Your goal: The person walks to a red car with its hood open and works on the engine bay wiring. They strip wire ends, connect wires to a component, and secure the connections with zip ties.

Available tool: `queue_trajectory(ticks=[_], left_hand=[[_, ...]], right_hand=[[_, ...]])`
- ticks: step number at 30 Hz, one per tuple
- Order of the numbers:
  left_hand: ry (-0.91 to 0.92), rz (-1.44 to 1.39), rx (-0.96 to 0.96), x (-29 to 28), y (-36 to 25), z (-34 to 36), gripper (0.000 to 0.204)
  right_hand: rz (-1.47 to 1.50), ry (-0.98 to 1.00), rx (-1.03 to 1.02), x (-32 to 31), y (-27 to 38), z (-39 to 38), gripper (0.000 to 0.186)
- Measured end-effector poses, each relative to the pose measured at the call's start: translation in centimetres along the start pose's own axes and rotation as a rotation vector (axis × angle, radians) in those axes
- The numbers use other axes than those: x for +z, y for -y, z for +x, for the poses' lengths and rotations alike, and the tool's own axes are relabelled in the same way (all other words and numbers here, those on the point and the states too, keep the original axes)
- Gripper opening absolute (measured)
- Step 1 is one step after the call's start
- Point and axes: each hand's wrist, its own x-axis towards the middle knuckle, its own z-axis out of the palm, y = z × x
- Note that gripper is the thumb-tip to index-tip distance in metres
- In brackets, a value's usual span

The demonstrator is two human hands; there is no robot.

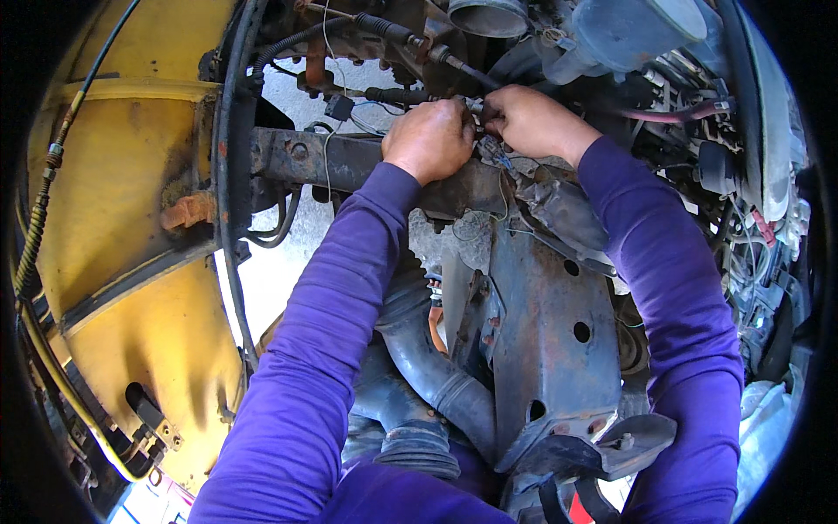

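Note:
Both my hands meet at a metal cable fitting over a dark steel frame beam, in purple sleeves. My left hand has its fingers curled down just left of the fitting; what they grip is hidden. My right hand is closed at the fitting's right side, thumb and fingertips bent inward, their hold too hidden to name. A black sheathed cable runs in from the left toward my hands. A small black connector on thin wires hangs left of them, and some bundled wiring lies just below.
A yellow body panel with hoses fills the left side. Below are large grey pipes and a holed steel plate. A translucent reservoir sits at upper right, above dense wiring and hoses along the right edge.

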Motion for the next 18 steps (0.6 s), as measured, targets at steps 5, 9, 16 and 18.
queue_trajectory(ticks=[5, 9, 16, 18], left_hand=[[0.068, 0.042, -0.039, -0.7, -0.9, -0.4, 0.033], [0.081, 0.05, -0.063, -1.0, -1.0, -0.5, 0.029], [0.097, 0.011, 0.017, -1.5, -0.2, -0.9, 0.028], [0.091, -0.004, 0.032, -1.4, 0.2, -0.9, 0.029]], right_hand=[[0.068, -0.021, 0.024, 0.4, -0.8, 0.0, 0.02], [0.117, -0.031, 0.001, 0.8, -1.6, -0.1, 0.019], [0.138, 0.033, 0.043, 0.3, -0.9, -0.1, 0.019], [0.203, 0.017, 0.045, 0.7, -1.0, -0.1, 0.02]])
